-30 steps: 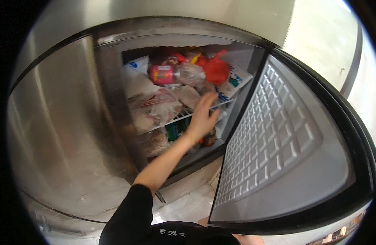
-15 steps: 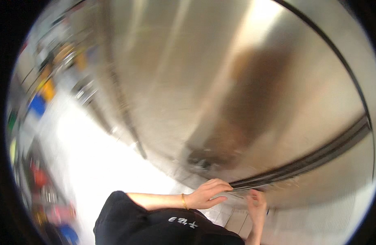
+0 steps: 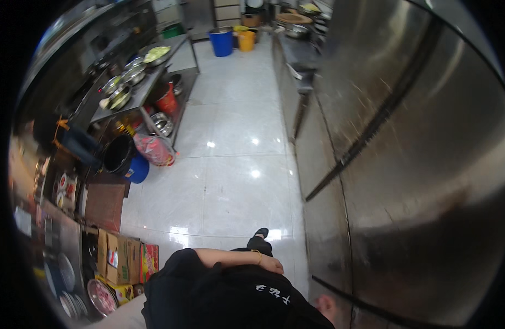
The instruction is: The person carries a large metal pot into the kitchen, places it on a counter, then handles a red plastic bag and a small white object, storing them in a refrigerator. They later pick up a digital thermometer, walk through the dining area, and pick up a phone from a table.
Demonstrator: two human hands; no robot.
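My left hand [image 3: 271,264], with a yellow bracelet at the wrist, rests across the front of my black shirt [image 3: 225,296]. Its fingers are mostly turned away, and nothing shows in it. Low on the right, my right hand [image 3: 325,303] is blurred and partly cut off by the shirt; its fingers cannot be made out. It is close to a dark strip [image 3: 367,307] along a tall stainless steel cabinet door [image 3: 428,241]. Another dark strip [image 3: 373,126] runs slanting across the steel front above.
A pale tiled floor [image 3: 208,192] runs ahead. On the left stand a steel table [image 3: 178,46] with bowls of food, a blue bin [image 3: 136,169], cardboard boxes [image 3: 118,257] and a person [image 3: 77,140]. Blue [image 3: 221,44] and yellow [image 3: 246,41] buckets stand far ahead.
My view has swung from the steel door toward the aisle. My left hand has left the door's dark strip and come back against my body; my right hand is lower.
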